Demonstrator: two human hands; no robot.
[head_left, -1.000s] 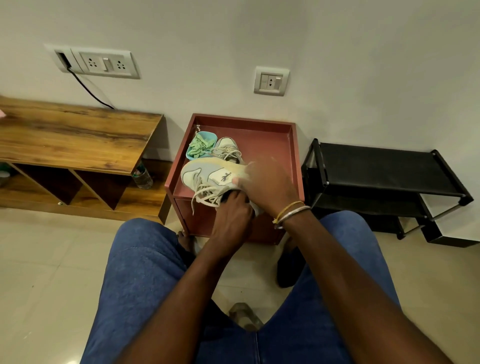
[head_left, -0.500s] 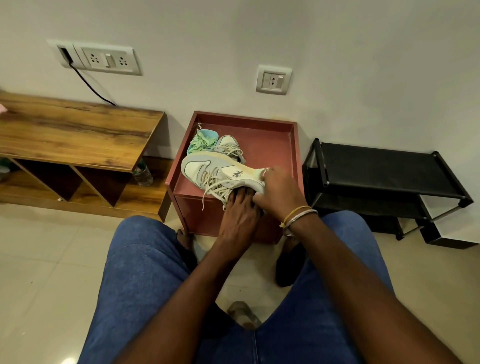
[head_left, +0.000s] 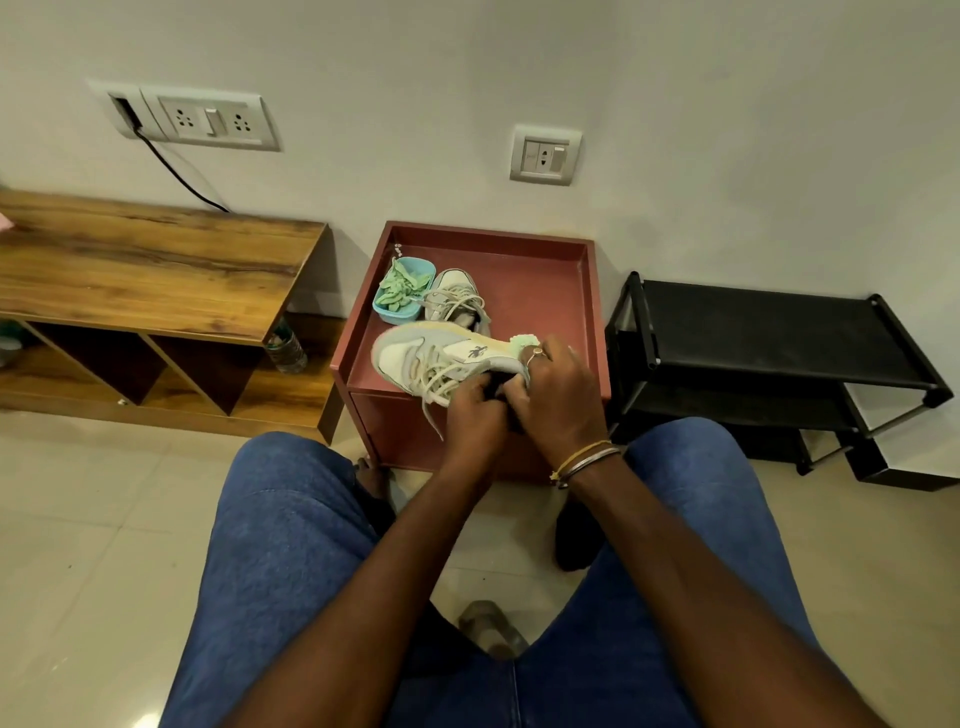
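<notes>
Both hands close on the heel end of the pale grey-and-cream lace-up sneaker (head_left: 426, 358), which lies just ahead of them at the front of the maroon raised-rim worktop (head_left: 545, 291). Its long axis runs left to right, toe pointing left. The right hand (head_left: 563, 395) curls over the heel collar (a scrap of green cloth (head_left: 521, 340) peeks past its fingers). The left hand (head_left: 475, 415), nearer the laces, grips the opening with its fingers tucked in.

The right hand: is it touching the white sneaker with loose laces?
Touching. The head view shows the right hand curled over the heel end of the white sneaker, with no gap; the left hand holds it too.
</notes>
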